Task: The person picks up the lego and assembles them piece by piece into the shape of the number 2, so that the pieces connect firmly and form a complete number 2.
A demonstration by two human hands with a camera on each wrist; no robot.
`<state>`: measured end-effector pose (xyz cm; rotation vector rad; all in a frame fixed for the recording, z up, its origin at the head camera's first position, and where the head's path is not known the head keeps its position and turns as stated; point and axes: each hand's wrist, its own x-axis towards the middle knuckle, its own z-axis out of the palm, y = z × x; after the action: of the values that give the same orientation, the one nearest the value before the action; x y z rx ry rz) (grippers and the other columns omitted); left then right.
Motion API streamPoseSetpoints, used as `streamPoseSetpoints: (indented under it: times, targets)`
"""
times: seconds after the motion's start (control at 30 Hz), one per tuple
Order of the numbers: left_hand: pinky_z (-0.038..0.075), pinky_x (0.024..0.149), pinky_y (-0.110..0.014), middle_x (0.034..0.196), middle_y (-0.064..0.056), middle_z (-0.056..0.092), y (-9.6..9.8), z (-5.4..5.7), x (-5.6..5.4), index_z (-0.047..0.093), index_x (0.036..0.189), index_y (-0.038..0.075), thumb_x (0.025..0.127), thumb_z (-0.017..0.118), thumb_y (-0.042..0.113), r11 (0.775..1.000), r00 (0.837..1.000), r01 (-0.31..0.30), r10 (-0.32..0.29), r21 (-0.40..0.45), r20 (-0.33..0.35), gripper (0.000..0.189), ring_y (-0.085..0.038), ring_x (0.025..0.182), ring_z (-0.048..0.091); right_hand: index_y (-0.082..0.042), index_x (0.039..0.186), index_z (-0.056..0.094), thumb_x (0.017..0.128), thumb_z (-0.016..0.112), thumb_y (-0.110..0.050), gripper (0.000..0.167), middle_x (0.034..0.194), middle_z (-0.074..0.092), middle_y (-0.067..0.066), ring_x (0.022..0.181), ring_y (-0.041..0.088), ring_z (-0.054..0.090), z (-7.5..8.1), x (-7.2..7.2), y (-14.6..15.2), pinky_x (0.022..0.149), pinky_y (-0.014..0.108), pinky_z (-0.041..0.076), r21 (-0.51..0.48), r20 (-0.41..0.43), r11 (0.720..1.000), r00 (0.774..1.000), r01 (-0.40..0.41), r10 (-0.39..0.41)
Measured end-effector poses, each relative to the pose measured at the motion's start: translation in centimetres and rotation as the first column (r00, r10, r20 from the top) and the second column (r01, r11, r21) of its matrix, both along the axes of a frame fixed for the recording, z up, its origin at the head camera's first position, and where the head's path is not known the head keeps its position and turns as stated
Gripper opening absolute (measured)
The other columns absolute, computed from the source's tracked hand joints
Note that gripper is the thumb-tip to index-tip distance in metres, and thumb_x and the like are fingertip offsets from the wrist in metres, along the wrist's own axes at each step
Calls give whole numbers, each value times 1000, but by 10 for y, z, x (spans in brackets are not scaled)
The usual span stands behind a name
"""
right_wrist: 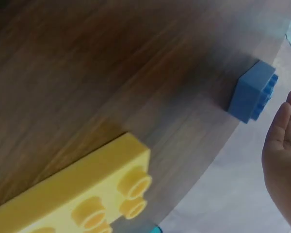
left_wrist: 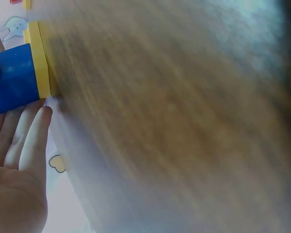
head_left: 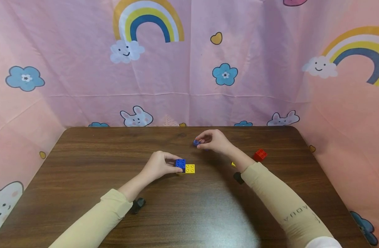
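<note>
My left hand pinches a blue brick between thumb and fingers. That blue brick sits on one end of a yellow brick, also visible in the left wrist view under the blue brick. Farther back, my right hand has its thumb and forefinger around a small blue brick. In the right wrist view a blue brick appears beside the visible fingers; whether it is the same one I cannot tell. Thumb and forefinger are outside that view.
A red brick lies right of my right forearm. The forearm partly covers a yellow brick, which looms large in the right wrist view. Small dark objects show by the left wrist and the right wrist. Printed cloth hangs behind the wooden table.
</note>
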<state>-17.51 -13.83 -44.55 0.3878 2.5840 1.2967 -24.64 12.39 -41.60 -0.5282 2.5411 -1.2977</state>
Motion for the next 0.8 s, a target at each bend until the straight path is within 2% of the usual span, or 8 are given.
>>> streamPoseSetpoints:
  times: [0.27, 0.53, 0.8]
  targets:
    - [68, 86, -39, 116, -21, 80, 1, 2, 1, 80, 117, 1, 86, 91, 16, 1000, 1000, -6, 6, -5, 8, 36, -31, 105, 80, 2, 120, 77, 92, 83, -7, 30, 114, 77, 20, 102, 27, 72, -9, -8, 6, 91, 34, 63, -4, -2, 999, 999, 46, -46]
    - [68, 86, -38, 118, -22, 79, 1, 1, 1, 80, 118, 1, 86, 91, 16, 1000, 1000, -10, 11, -17, 11, 37, -31, 105, 80, 0, 120, 77, 91, 85, -8, 32, 115, 77, 19, 105, 30, 73, -16, -13, 9, 95, 40, 63, -18, -15, 995, 995, 97, -98]
    - [67, 87, -38, 119, -21, 79, 1, 1, 2, 80, 118, 2, 86, 91, 17, 1000, 999, -18, 18, -6, 26, 37, -30, 106, 80, 0, 122, 76, 89, 87, -9, 36, 115, 77, 19, 107, 30, 73, -23, -19, 11, 95, 38, 62, -23, 0, 990, 991, 136, -136]
